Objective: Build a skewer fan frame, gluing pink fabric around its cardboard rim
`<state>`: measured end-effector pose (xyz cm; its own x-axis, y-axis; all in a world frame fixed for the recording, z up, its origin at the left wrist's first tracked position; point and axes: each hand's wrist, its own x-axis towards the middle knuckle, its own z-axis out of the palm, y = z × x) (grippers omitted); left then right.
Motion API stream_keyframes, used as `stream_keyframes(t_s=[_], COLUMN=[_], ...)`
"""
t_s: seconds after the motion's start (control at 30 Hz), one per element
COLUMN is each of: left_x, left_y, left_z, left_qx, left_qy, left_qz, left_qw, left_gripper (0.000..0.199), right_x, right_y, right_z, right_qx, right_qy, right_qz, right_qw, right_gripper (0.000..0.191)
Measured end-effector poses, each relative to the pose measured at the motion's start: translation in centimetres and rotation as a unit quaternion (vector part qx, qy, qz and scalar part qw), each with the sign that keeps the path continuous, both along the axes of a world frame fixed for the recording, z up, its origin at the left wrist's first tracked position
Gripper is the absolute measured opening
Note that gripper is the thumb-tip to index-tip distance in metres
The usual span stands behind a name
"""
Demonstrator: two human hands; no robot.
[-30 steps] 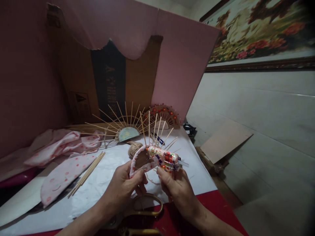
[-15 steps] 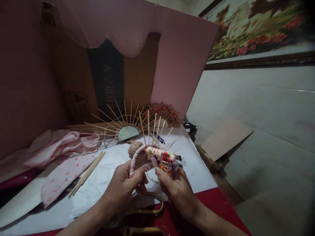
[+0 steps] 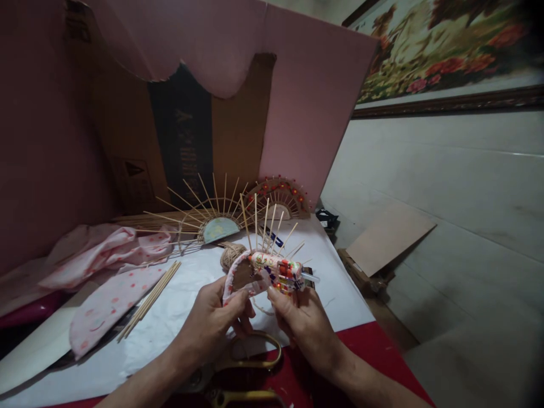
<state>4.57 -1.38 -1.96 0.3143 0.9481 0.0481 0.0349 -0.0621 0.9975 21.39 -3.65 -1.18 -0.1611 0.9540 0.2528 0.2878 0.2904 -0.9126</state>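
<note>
My left hand (image 3: 212, 311) grips a half-round cardboard piece (image 3: 245, 276), its curved edge wrapped in pink fabric. Thin sticks (image 3: 267, 224) fan upward behind the piece. My right hand (image 3: 304, 317) is closed around a patterned hot glue gun (image 3: 276, 266), whose clear glue stick (image 3: 311, 277) pokes out to the right. The gun's nozzle points left, close to the wrapped edge. Near my right thumb a strip of pale fabric (image 3: 264, 280) runs along the straight side; whether the thumb pinches it I cannot tell. Scissors (image 3: 255, 365) with gold handles lie below my hands.
A twine ball (image 3: 232, 256) sits behind the piece. Further back are a stick fan with a green half-round base (image 3: 220, 230) and a fan with red flowers (image 3: 278, 190). Left lie loose sticks (image 3: 149, 300), a dotted half-round (image 3: 113, 309) and pink cloth (image 3: 123, 249).
The pale strip by my right thumb has shifted slightly. Both hands keep their holds, and the camera view has moved a little.
</note>
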Motion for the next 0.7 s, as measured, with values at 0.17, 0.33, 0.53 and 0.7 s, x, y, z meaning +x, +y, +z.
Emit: stream_keyframes(t_s=[0.17, 0.33, 0.53, 0.7], left_x=[0.0, 0.06, -0.07, -0.03], left_y=[-0.04, -0.15, -0.07, -0.08], left_z=[-0.07, 0.25, 0.09, -0.46], left_qx=[0.003, -0.006, -0.014, -0.006], left_qy=[-0.004, 0.001, 0.001, -0.001], left_qz=[0.004, 0.012, 0.004, -0.004], left_qw=[1.0, 1.0, 1.0, 1.0], left_gripper=[0.028, 0.028, 0.027, 0.028], right_x=[-0.13, -0.01, 0.0, -0.47], right_y=[-0.11, 0.03, 0.0, -0.19], right_z=[-0.13, 0.06, 0.29, 0.61], right_qx=[-0.003, -0.003, 0.008, 0.002], right_qy=[0.0, -0.011, 0.0, 0.016], right_qz=[0.008, -0.02, -0.024, 0.022], right_qw=[1.0, 1.0, 1.0, 1.0], right_gripper=[0.038, 0.04, 0.035, 0.032])
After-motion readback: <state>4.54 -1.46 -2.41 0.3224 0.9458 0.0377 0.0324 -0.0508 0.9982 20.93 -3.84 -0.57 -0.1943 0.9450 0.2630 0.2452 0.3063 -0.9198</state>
